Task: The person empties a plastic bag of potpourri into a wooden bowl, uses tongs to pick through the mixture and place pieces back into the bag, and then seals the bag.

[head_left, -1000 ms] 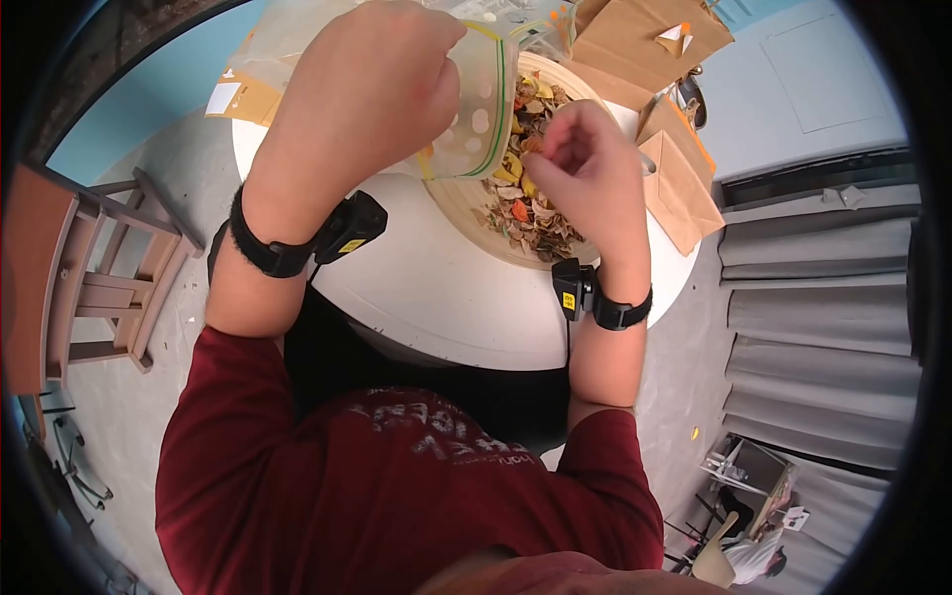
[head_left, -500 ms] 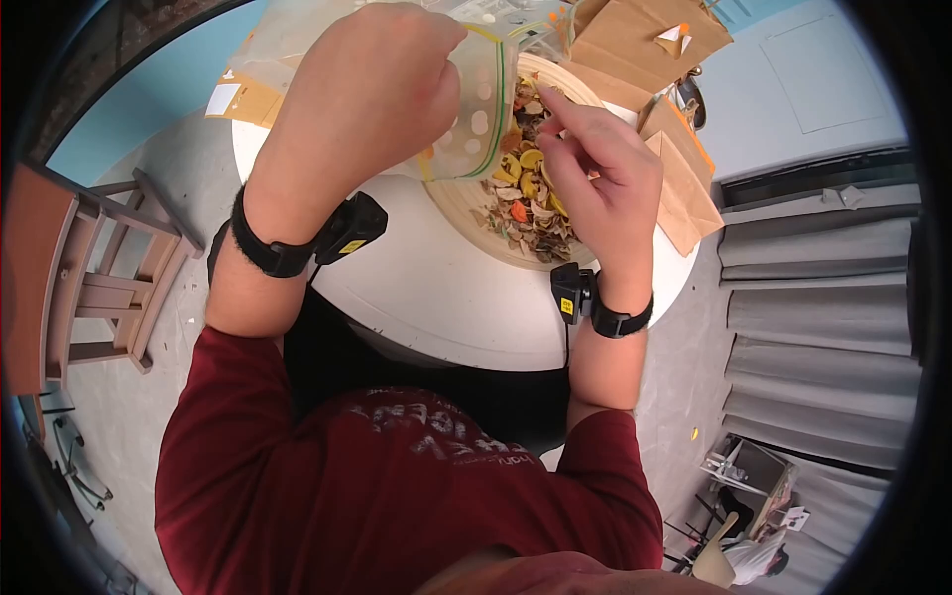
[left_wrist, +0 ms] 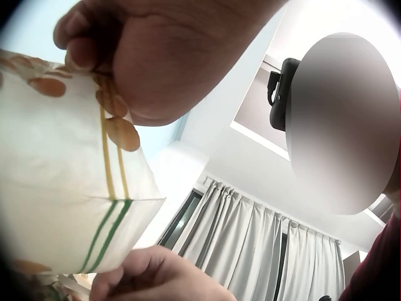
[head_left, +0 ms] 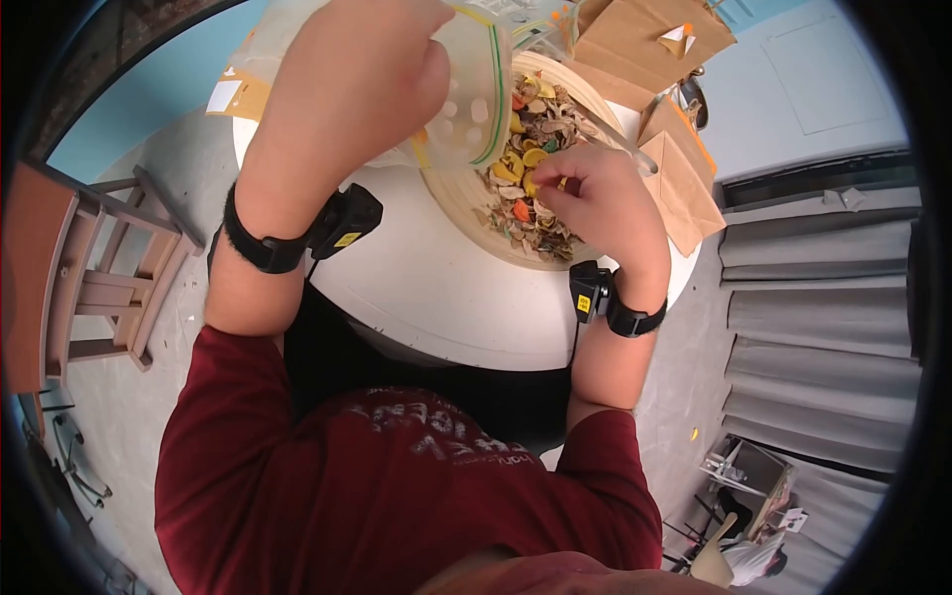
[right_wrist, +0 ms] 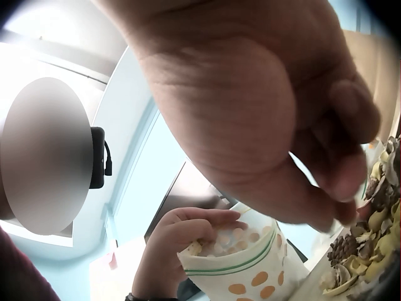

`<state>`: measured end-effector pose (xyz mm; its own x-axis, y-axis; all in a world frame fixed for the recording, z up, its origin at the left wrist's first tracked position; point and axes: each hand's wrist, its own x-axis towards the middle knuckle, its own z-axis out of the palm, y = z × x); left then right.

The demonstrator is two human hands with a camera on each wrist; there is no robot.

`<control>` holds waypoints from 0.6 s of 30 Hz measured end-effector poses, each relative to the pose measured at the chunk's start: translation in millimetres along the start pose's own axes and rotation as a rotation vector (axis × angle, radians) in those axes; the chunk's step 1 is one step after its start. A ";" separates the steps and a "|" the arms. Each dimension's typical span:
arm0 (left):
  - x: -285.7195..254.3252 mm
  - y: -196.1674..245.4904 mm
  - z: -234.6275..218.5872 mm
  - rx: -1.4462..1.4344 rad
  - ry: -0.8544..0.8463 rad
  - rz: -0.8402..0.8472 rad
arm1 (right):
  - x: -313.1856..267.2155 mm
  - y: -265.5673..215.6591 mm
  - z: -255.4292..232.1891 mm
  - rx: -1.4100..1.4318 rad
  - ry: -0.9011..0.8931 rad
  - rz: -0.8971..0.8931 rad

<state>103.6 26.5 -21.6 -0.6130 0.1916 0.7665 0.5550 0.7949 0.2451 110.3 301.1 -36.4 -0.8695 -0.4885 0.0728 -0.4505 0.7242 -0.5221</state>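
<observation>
Fingers of the left hand (head_left: 352, 94) (left_wrist: 182, 56) grip the rim of a translucent zip bag (head_left: 471, 99) (left_wrist: 50, 150) with spots and green and yellow stripes. Its mouth faces right, over the left part of a round woven tray (head_left: 451, 203). Dried petals, cones and yellow pieces (head_left: 511, 167) (right_wrist: 376, 241) lie heaped on the tray. Low over this heap, the right hand (head_left: 610, 203) (right_wrist: 250, 113) has its fingers bent down and its thumb near them. Whether a piece is between its fingertips cannot be told. Some pale contents show inside the bag in the right wrist view.
Brown paper bags (head_left: 635, 50) stand behind and right of the tray on a round white table (head_left: 426, 288). Another clear bag with a tan label (head_left: 243, 97) lies at the back left. A wooden chair (head_left: 119, 278) is on the left, grey curtains (head_left: 823, 327) on the right.
The right hand has lifted from the heap, drawn back to the right, and come down again nearer the yellow pieces. The left hand and bag have shifted slightly left.
</observation>
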 end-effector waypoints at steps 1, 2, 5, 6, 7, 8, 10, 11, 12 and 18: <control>0.6 -1.7 -1.1 0.032 0.020 0.016 | 0.9 1.9 1.7 -0.032 -0.043 0.028; 0.7 -1.1 -2.8 -0.010 -0.004 -0.048 | 1.9 4.8 5.0 -0.064 -0.085 0.057; 0.7 0.5 -6.7 -0.086 -0.048 -0.162 | 3.2 1.0 10.4 -0.157 -0.158 0.104; 1.1 -0.3 -6.8 -0.080 -0.042 -0.148 | 3.7 -1.3 12.0 -0.187 -0.175 0.111; 1.9 0.4 -6.7 -0.074 -0.037 -0.134 | 4.0 0.7 14.4 -0.196 -0.176 0.091; 1.9 2.6 -7.2 -0.092 -0.048 -0.163 | 4.8 5.2 19.5 -0.207 -0.178 0.071; 2.0 8.7 -7.7 -0.129 -0.072 -0.219 | 5.9 11.2 25.3 -0.202 -0.176 0.049; 2.2 7.3 -6.6 -0.095 -0.053 -0.161 | 6.3 12.7 27.2 -0.188 -0.172 0.047; 2.5 4.4 -4.6 -0.061 -0.035 -0.102 | 6.8 13.5 28.1 -0.173 -0.167 0.045; 2.8 2.5 -5.3 -0.037 -0.021 -0.054 | 11.2 5.4 24.4 -0.191 -0.071 0.091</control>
<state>106.3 25.9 -15.7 -0.6539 0.1612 0.7392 0.5409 0.7827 0.3079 103.1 287.7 -59.1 -0.8952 -0.4447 -0.0306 -0.4065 0.8427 -0.3531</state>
